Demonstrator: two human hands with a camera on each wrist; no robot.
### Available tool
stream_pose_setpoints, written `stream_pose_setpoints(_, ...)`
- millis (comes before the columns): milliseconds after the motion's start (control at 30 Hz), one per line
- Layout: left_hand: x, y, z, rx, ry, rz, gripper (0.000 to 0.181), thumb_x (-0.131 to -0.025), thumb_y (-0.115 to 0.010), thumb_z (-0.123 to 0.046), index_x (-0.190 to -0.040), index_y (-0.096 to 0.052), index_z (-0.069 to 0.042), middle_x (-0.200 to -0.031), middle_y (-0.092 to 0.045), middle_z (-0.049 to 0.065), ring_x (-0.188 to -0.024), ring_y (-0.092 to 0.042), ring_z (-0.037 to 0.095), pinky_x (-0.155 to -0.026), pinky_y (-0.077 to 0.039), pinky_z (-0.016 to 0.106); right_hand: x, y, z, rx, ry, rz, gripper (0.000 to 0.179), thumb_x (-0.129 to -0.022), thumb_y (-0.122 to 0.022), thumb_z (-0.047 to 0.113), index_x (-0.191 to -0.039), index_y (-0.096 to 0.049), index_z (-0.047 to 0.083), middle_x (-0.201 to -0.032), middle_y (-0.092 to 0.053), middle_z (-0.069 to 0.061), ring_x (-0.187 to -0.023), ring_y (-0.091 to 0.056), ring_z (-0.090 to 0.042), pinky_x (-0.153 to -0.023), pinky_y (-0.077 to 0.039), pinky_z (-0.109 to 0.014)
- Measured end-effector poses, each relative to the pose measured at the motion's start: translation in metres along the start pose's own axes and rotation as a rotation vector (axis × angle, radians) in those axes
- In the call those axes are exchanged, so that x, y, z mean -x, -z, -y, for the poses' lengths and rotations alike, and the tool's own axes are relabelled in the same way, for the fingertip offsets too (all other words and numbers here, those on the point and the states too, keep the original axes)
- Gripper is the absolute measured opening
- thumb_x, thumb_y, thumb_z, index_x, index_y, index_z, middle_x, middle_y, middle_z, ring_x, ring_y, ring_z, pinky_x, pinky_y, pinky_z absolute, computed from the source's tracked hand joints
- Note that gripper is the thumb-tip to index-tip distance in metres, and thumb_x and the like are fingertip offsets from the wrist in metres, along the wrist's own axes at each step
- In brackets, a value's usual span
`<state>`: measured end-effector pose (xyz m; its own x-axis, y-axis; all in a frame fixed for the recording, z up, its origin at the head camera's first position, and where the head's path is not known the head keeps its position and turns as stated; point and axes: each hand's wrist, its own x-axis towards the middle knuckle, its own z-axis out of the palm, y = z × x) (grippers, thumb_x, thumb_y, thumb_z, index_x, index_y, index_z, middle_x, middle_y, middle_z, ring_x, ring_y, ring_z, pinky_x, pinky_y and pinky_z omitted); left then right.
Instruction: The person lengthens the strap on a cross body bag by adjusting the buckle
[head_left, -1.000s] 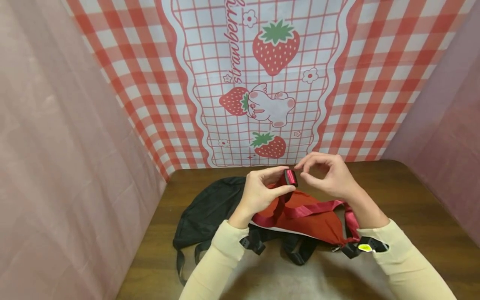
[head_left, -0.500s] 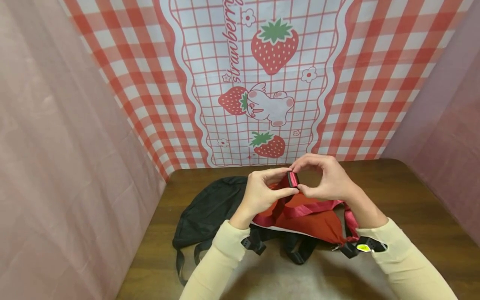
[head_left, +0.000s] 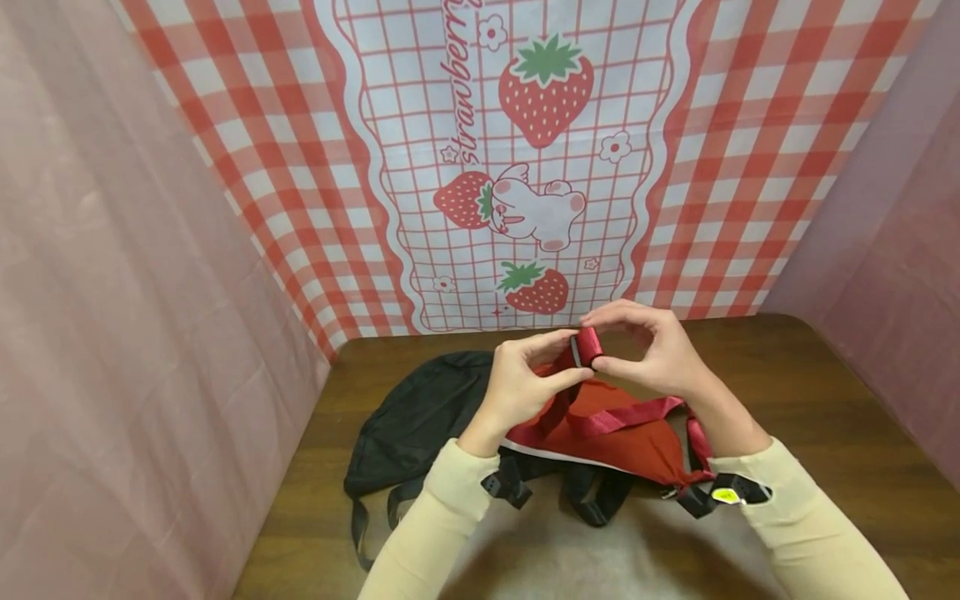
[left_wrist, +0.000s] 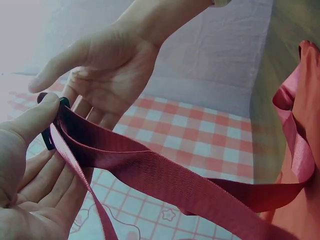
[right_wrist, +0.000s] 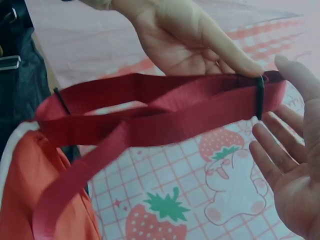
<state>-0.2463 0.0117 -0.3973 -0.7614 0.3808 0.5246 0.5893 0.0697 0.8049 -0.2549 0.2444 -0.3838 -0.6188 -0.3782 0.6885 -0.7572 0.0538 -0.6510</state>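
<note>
Above the bag, my left hand (head_left: pixel 517 379) grips a black strap slider (head_left: pixel 576 352) between thumb and fingers. A short loop of red webbing strap (head_left: pixel 590 342) sticks out of the slider toward the right. My right hand (head_left: pixel 663 350) curves into a C and holds that loop by its edges, thumb below and fingertips above in the head view. In the right wrist view the strap (right_wrist: pixel 185 117) runs doubled from the slider (right_wrist: pixel 259 97) back to the red bag (right_wrist: pixel 55 190). The left thumb presses the slider (left_wrist: pixel 47 137) in the left wrist view.
The red bag (head_left: pixel 637 450) with white piping lies on the wooden table (head_left: pixel 810 400). A black bag (head_left: pixel 420 417) with dangling straps lies to its left. Behind stands a strawberry-print cloth (head_left: pixel 525 192); pink curtains (head_left: pixel 135 333) hang at the sides.
The right hand has come in from apart to meet the slider's right side. The red loop now stands out farther from the slider. The left hand has barely moved.
</note>
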Motion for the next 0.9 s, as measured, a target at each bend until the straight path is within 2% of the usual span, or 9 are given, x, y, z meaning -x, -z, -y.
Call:
stream_pose_setpoints(167, -0.0003, -0.0014, 0.0008, 0.004, -0.006, 0.004, 0.049, -0.087, -0.089, -0.008, -0.133, -0.074, -0.004, -0.129, -0.077, 0.015, -0.117, -0.077, 0.024, -0.101, -0.061, 0.031, -0.0011, -0.0026, 0.0039, -0.033, -0.073, -0.057, 0.035, -0.082, -0.077, -0.020, -0.116, -0.073, -0.009, -0.115, -0.076, -0.004, -0.102, -0.071, -0.012, -0.084, -0.062, -0.019)
stream_pose_setpoints(300, 0.0006, -0.0020, 0.0026, 0.023, 0.010, 0.008, 0.048, -0.087, -0.088, -0.007, -0.133, -0.074, -0.004, -0.128, -0.077, 0.016, -0.116, -0.077, 0.024, -0.101, -0.061, 0.030, -0.0025, 0.0001, 0.0068, -0.196, -0.087, -0.157, 0.026, -0.090, -0.072, -0.016, -0.116, -0.072, -0.011, -0.111, -0.077, -0.002, -0.091, -0.070, -0.009, -0.075, -0.061, -0.018)
stream_pose_setpoints(400, 0.0014, -0.0021, 0.0032, 0.028, 0.023, 0.012, 0.048, -0.088, -0.088, -0.007, -0.133, -0.074, -0.004, -0.128, -0.077, 0.017, -0.115, -0.078, 0.025, -0.100, -0.061, 0.028, -0.0028, 0.0011, 0.0067, -0.308, -0.087, -0.184, 0.029, -0.093, -0.069, -0.015, -0.122, -0.070, -0.009, -0.115, -0.079, -0.002, -0.098, -0.073, -0.009, -0.079, -0.062, -0.018)
stream_pose_setpoints(500, 0.0012, -0.0033, 0.0035, 0.024, 0.016, 0.019, 0.048, -0.088, -0.087, -0.006, -0.134, -0.073, -0.002, -0.127, -0.077, 0.018, -0.114, -0.078, 0.027, -0.098, -0.062, 0.028, -0.0012, -0.0008, 0.0064, -0.292, -0.124, -0.131, 0.036, -0.093, -0.069, -0.017, -0.128, -0.068, -0.007, -0.119, -0.079, 0.001, -0.108, -0.076, -0.010, -0.085, -0.064, -0.022)
stream_pose_setpoints(600, 0.0003, -0.0047, 0.0041, 0.025, 0.001, 0.029, 0.049, -0.089, -0.086, -0.006, -0.136, -0.072, -0.002, -0.129, -0.076, 0.018, -0.116, -0.077, 0.028, -0.099, -0.062, 0.030, -0.0002, -0.0032, 0.0067, -0.218, -0.162, -0.104, 0.037, -0.091, -0.071, -0.017, -0.127, -0.069, -0.009, -0.117, -0.081, 0.006, -0.104, -0.078, -0.008, -0.082, -0.066, -0.024)
stream_pose_setpoints(700, -0.0002, -0.0056, 0.0047, 0.015, 0.001, 0.031, 0.049, -0.089, -0.086, -0.007, -0.136, -0.072, -0.003, -0.130, -0.076, 0.018, -0.117, -0.077, 0.027, -0.100, -0.061, 0.028, -0.0009, -0.0035, 0.0078, -0.217, -0.171, -0.164, 0.030, -0.093, -0.071, -0.015, -0.122, -0.073, -0.008, -0.113, -0.082, 0.006, -0.102, -0.079, -0.007, -0.081, -0.065, -0.023)
stream_pose_setpoints(800, -0.0005, -0.0054, 0.0057, -0.003, 0.006, 0.023, 0.049, -0.089, -0.087, -0.009, -0.136, -0.073, -0.004, -0.128, -0.077, 0.017, -0.115, -0.078, 0.025, -0.099, -0.061, 0.025, -0.0004, -0.0023, 0.0079, -0.291, -0.158, -0.238, 0.030, -0.097, -0.069, -0.011, -0.126, -0.072, -0.006, -0.115, -0.082, 0.001, -0.109, -0.078, -0.010, -0.087, -0.064, -0.023)
stream_pose_setpoints(900, -0.0011, -0.0037, 0.0064, 0.005, 0.006, 0.013, 0.049, -0.090, -0.086, -0.008, -0.136, -0.072, -0.003, -0.127, -0.078, 0.018, -0.114, -0.078, 0.026, -0.099, -0.061, 0.025, 0.0057, -0.0022, 0.0041, -0.315, -0.152, -0.229, 0.040, -0.097, -0.070, -0.007, -0.137, -0.066, -0.004, -0.126, -0.079, 0.000, -0.117, -0.075, -0.012, -0.091, -0.063, -0.023)
